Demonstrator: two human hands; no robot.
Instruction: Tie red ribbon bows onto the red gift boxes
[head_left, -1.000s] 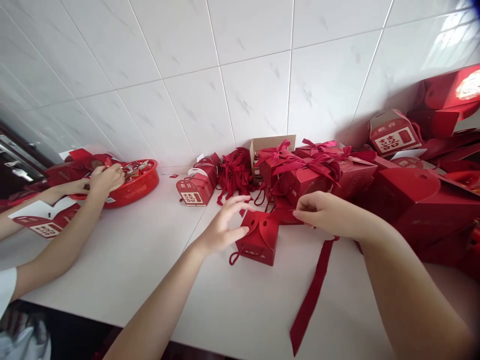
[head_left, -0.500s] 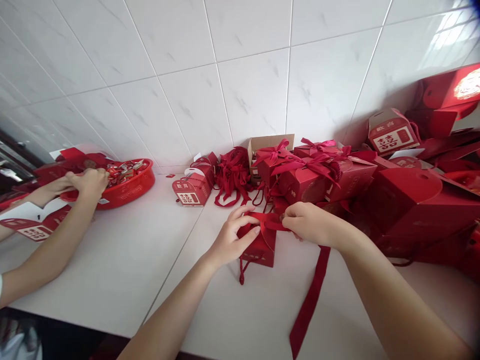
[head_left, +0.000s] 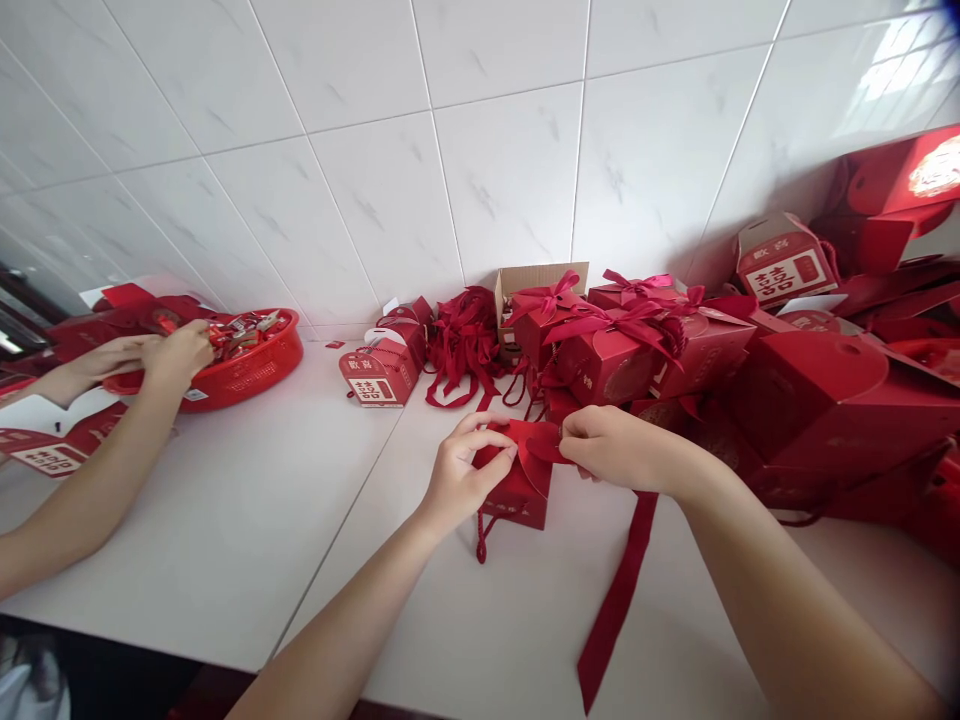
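Fingers [head_left: 489,438] curled: left hand [head_left: 461,475] at box [head_left: 525,503] top, grip unclear; right hand [head_left: 611,448] pinching red piece [head_left: 544,442]. Box lacks bow; boxes [head_left: 616,366] behind it have bows [head_left: 555,293].

Head-worn camera above the white tabletop's [head_left: 225,500] near edge, looking forward and down, white tiled wall [head_left: 510,180] beyond

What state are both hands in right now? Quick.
Left hand: fingers curled at the top of the small red box; grip unclear.
Right hand: closed, pinching a red piece; ribbon or flap, unclear.
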